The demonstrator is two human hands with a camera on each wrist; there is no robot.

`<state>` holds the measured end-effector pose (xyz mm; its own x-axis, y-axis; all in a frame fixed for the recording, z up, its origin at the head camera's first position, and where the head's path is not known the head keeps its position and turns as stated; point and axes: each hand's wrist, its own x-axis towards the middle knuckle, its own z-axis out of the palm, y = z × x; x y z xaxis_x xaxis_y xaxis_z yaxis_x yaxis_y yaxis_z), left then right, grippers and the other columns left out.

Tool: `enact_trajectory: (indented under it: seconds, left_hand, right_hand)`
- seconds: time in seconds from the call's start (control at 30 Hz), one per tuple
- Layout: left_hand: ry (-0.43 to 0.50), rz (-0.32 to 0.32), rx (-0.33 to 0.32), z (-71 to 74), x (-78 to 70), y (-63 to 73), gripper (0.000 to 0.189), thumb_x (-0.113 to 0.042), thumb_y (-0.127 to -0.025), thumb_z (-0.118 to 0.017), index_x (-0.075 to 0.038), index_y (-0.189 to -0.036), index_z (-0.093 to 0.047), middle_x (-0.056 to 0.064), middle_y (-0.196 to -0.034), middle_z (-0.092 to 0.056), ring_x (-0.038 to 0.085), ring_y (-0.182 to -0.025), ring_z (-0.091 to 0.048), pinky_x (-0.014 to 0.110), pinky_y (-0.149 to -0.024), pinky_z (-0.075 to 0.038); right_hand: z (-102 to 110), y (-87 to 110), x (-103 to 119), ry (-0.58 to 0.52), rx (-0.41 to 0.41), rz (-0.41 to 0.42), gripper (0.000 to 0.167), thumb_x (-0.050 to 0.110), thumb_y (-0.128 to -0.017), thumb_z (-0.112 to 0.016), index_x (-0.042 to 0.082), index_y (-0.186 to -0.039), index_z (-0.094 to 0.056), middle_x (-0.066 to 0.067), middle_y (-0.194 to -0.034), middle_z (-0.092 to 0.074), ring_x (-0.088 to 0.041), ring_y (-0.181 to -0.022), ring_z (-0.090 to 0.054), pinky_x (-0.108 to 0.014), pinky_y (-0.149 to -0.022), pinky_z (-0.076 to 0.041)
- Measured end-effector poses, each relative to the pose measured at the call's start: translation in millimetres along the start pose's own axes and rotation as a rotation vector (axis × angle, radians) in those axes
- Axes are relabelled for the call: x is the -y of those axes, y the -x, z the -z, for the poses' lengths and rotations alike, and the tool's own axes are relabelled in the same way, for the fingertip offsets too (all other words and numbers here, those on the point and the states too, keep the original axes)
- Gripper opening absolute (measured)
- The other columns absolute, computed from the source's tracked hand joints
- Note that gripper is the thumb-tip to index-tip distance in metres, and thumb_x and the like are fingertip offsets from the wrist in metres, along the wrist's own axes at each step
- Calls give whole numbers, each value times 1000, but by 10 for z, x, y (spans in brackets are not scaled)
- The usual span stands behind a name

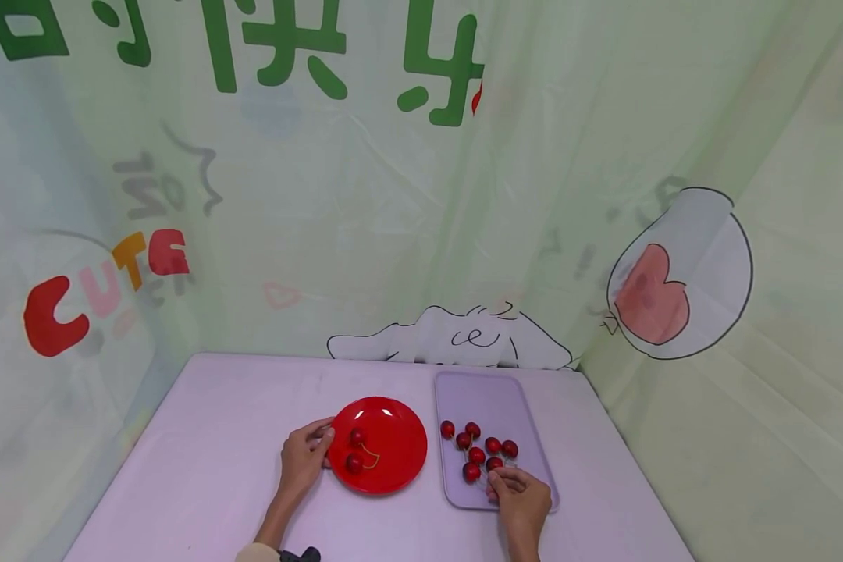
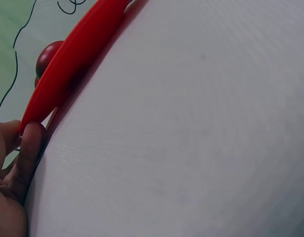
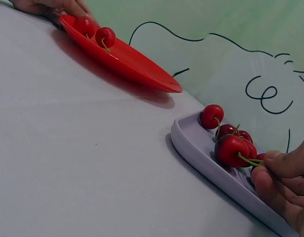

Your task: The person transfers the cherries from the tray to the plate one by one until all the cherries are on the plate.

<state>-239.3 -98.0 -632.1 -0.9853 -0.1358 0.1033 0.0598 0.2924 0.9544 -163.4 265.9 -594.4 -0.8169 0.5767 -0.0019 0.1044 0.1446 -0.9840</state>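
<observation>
My left hand [image 1: 304, 458] pinches the left rim of a red plate [image 1: 400, 460], thumb on top and fingers beneath. Two cherries [image 1: 357, 438] joined by their stems lie on the plate's left part. On the right, my right hand [image 1: 523, 499] is over the near end of a lilac tray [image 1: 478, 398]. Its thumb and fingertips pinch green cherry stems [image 3: 250, 161], and a dark red cherry [image 3: 230, 150] hangs at their end over the tray. Several more cherries [image 1: 476, 455] lie in the tray, partly hidden behind the held one in the right wrist view.
The plate and tray stand side by side on a pale table [image 1: 218, 437], a narrow gap between them. A printed curtain [image 1: 393, 234] closes off the back and both sides, right at the table's edges.
</observation>
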Motion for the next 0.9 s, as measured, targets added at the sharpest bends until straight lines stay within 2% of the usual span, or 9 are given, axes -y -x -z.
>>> enact_trajectory:
  seconds: [0.23,0.53,0.9]
  left_hand:
    - [9,-4,6,5,13,1,33,-12,-108,-69,-5,-140,-73,22,-121,-78,10,-55,-65,18,-59,-58]
    - [5,-16,-4,20,20,2,33,-13,-108,-70,-6,-140,-73,21,-120,-78,9,-55,-64,17,-60,-58]
    - [-7,-11,-1,10,-14,2,34,-13,-108,-68,-5,-141,-72,22,-121,-78,8,-56,-63,17,-60,-57]
  right_hand:
    - [2,-2,-25,-27,-10,-16,17,-11,-92,-79,-20,-105,-75,-7,-71,-78,-7,-55,-71,-24,-54,-62]
    - [-43,5,-26,-34,-6,-20,16,-11,-93,-78,-20,-105,-74,-14,-75,-79,-9,-57,-72,-24,-55,-63]
    - [-52,-37,-85,-46,10,-16,18,-8,-93,-80,-18,-107,-75,-15,-81,-81,-10,-61,-74,-25,-59,-64]
